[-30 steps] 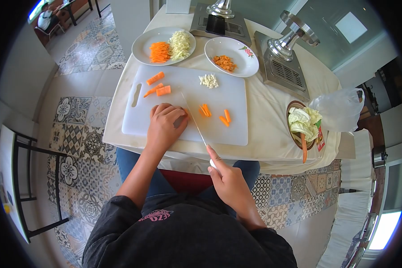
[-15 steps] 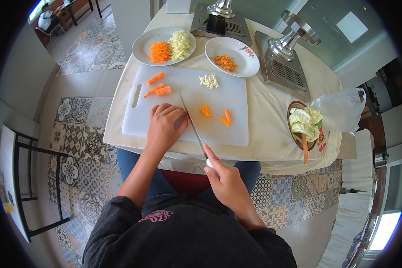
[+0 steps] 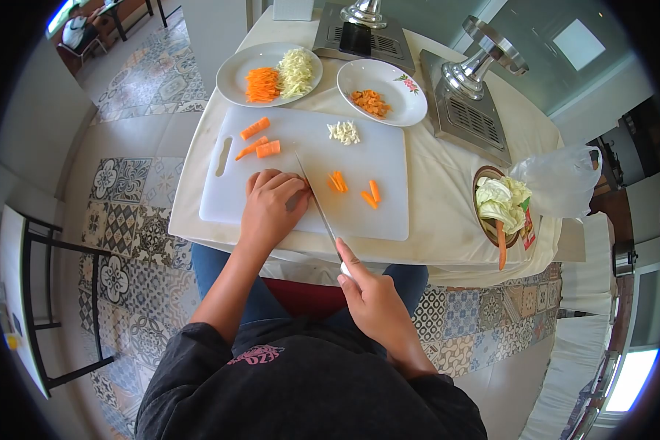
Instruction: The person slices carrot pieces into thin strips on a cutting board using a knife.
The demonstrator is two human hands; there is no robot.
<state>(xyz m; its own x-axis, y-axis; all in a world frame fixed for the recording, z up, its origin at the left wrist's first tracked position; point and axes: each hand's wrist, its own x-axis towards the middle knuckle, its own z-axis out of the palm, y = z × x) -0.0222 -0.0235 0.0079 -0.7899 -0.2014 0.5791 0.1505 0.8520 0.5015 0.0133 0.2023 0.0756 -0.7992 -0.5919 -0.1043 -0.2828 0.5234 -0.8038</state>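
My right hand [image 3: 374, 293] grips a kitchen knife [image 3: 317, 202] by its pale handle, its long blade slanting up and left over the white cutting board [image 3: 264, 202]. Against the blade, the curled fingers of my left hand [image 3: 275, 205] press down on the board. Whatever lies under those fingertips is hidden. Carrot chunks [image 3: 255, 128] lie at the board's upper left. Right of the blade are small carrot sticks [image 3: 337, 182] and two more carrot pieces [image 3: 370, 194]. Chopped white bits [image 3: 343, 133] form a small pile near the board's top edge.
Beyond the board stand a plate [image 3: 231, 77] of shredded carrot and pale shreds, and a flowered bowl [image 3: 411, 110] with diced carrot. Two portable stoves [image 3: 469, 117] are behind. At right, a bowl [image 3: 484, 229] holds cabbage and a carrot beside a plastic bag [image 3: 561, 180]. Someone sits far left.
The knife blade has shifted very slightly, its tip a little lower and to the right. My left hand stays in the same place.
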